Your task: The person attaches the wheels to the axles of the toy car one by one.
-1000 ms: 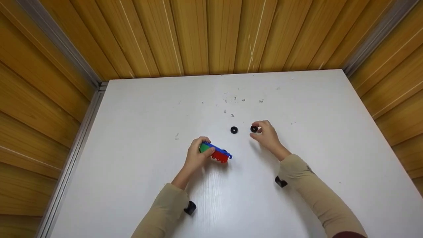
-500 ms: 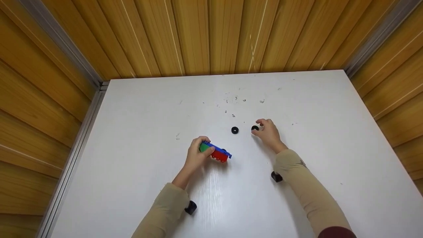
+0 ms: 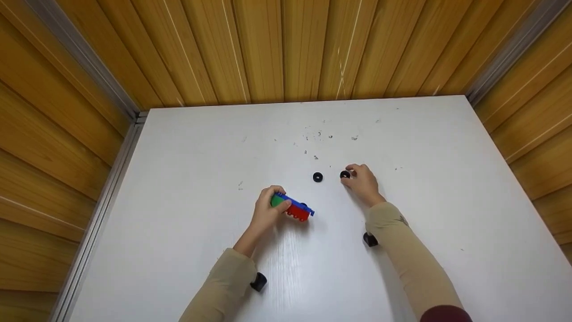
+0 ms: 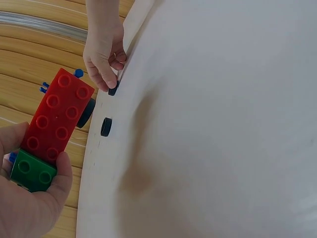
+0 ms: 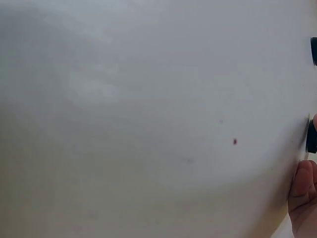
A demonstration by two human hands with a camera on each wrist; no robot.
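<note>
My left hand (image 3: 267, 209) grips a toy building-block car (image 3: 297, 211), tilted on its side, its blue base turned away from me. Studs on its long red block (image 4: 57, 114) and short green block (image 4: 32, 171) face the left wrist camera. A black wheel (image 4: 87, 113) sticks out from the car's side. To the right, my right hand (image 3: 364, 184) has thumb and finger around a loose black toy wheel (image 3: 345, 175), close over the table. Only its fingers (image 5: 303, 183) and part of that wheel (image 5: 312, 136) show at the right wrist view's edge.
A second loose black wheel (image 3: 317, 177) lies on the white table (image 3: 201, 147), left of my right hand. Small dark marks dot the tabletop farther back. Wood-patterned panels (image 3: 259, 53) stand behind the table and along both sides.
My right hand's fingers, spread wider around the loose wheel half a second ago, have drawn in on it. The right forearm has shifted slightly left. My left hand keeps its hold on the car.
</note>
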